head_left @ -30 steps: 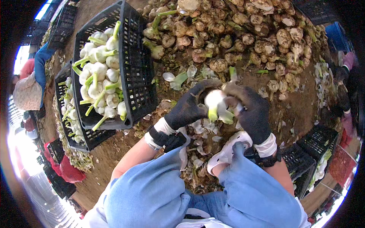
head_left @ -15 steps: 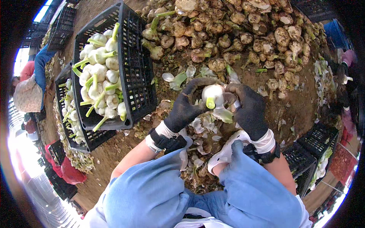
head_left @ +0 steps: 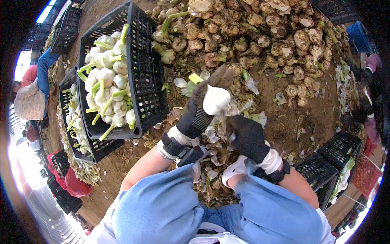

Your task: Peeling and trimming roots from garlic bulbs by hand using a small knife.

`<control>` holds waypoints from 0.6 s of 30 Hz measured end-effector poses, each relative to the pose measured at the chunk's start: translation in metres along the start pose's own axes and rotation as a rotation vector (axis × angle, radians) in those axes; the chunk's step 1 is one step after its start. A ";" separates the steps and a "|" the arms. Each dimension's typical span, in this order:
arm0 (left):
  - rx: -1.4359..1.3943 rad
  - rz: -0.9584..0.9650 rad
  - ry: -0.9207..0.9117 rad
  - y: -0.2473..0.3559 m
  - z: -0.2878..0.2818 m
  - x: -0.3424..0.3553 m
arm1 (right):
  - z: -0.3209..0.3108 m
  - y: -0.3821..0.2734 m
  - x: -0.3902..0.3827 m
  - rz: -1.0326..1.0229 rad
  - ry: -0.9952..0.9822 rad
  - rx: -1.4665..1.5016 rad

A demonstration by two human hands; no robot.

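Note:
My left hand [head_left: 202, 106], in a dark glove, holds a peeled white bulb [head_left: 215, 99] with a short green stem [head_left: 196, 78], lifted above the ground in front of me. My right hand [head_left: 248, 136], also in a dark glove, hangs lower and to the right, over a heap of peeled white and green husks [head_left: 215, 150]; its fingers curl down and I cannot see anything in them. A big pile of unpeeled brown bulbs [head_left: 260, 32] lies beyond both hands.
A black plastic crate [head_left: 146, 77] filled with peeled white bulbs stands tilted at my left, stacked on another crate [head_left: 67, 118]. More black crates [head_left: 333, 158] sit at my right. Another person in blue and a pale hat [head_left: 30, 95] is at the far left. Bare soil around.
My left hand has lifted the white bulb up and away from the right hand, which let go and dropped lower. The trimmed green leaves are no longer on the bulb.

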State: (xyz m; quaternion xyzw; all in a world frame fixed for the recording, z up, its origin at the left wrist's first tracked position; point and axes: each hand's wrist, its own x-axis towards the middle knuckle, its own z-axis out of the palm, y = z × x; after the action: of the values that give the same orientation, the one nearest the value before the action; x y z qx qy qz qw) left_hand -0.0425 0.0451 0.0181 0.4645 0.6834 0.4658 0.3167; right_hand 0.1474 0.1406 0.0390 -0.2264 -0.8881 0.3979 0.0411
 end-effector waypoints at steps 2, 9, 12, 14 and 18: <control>0.231 0.208 0.066 -0.001 -0.007 0.000 | 0.002 0.004 -0.005 -0.041 -0.003 -0.012; -0.482 -0.198 -0.094 0.025 -0.003 0.018 | -0.012 -0.009 0.030 0.151 0.045 0.596; -1.004 -0.224 -0.002 0.031 -0.002 0.025 | -0.019 -0.021 0.031 0.326 -0.181 0.919; -1.104 -0.405 0.159 0.031 -0.005 0.025 | -0.020 -0.022 0.030 0.254 -0.266 0.922; -0.880 -0.179 0.068 0.026 -0.008 0.024 | -0.017 -0.010 0.036 0.162 0.059 0.121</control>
State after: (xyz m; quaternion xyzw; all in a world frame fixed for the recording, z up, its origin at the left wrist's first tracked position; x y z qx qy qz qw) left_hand -0.0494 0.0680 0.0448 0.2092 0.4678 0.6978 0.5005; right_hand 0.1159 0.1615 0.0540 -0.3063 -0.8396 0.4459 0.0487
